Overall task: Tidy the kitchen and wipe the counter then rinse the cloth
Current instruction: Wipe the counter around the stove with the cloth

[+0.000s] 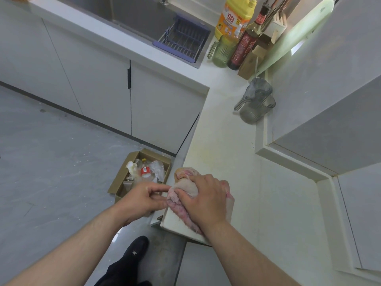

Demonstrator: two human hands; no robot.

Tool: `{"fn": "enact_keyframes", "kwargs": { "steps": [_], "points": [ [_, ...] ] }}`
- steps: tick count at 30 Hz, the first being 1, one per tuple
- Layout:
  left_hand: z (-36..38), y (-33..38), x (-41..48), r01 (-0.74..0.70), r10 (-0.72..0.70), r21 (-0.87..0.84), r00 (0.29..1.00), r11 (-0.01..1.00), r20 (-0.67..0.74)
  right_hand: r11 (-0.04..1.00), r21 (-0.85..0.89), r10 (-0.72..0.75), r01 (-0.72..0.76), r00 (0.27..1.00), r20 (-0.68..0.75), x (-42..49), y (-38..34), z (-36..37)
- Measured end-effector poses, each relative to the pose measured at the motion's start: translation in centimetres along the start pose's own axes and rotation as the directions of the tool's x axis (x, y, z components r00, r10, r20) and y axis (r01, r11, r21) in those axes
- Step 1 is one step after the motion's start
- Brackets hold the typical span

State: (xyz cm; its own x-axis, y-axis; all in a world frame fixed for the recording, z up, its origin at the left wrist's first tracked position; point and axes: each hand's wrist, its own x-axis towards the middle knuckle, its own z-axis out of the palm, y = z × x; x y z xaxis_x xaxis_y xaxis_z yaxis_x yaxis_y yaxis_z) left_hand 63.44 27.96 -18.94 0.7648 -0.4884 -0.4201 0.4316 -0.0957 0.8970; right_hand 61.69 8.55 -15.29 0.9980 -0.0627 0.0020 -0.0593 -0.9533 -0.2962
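Pink cloth (185,188): bunched on surface (226,145), just right of cardboard box (121,174).
Right hand (206,199): fingers curled, clamped on cloth.
Left hand (142,198): between box and cloth; I cannot tell its grip.
Advice: I would press flat, wiping in strokes boxward.

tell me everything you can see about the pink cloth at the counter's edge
The cloth is a pale pink, fuzzy towel-like rag with a yellowish patch at its far end, bunched into a crumpled lump. It lies on the white counter at its near left edge. The right hand grips it from above, covering its middle. The fingertips of the left hand reach its left side, but whether they pinch it is unclear.
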Motion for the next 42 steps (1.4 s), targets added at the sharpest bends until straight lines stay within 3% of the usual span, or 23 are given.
{"fn": "enact_keyframes", "kwargs": {
  "steps": [3,20,31,42],
  "points": [
    [0.1,1.9,1.3,-0.083,0.084,0.087,0.996,0.993,-0.008,1.0,0.012,0.028,-0.028,1.0,-0.008,1.8,0.1,-0.3],
    [-0.7,4.1,6.8,-0.153,0.155,0.043,0.987,0.987,-0.032,0.997,0.041,0.058,-0.058,0.998,-0.005,7.4,0.8,-0.6],
    [-1.7,3.9,9.2,-0.059,0.059,0.02,0.998,0.998,-0.019,0.994,0.051,0.102,-0.101,0.995,-0.021,11.6,1.4,-0.8],
    [-2.4,4.6,13.2,-0.098,0.099,0.028,0.992,0.995,-0.076,0.993,0.061,0.107,-0.104,0.992,-0.06,17.1,2.6,-0.6]
  ]
}}
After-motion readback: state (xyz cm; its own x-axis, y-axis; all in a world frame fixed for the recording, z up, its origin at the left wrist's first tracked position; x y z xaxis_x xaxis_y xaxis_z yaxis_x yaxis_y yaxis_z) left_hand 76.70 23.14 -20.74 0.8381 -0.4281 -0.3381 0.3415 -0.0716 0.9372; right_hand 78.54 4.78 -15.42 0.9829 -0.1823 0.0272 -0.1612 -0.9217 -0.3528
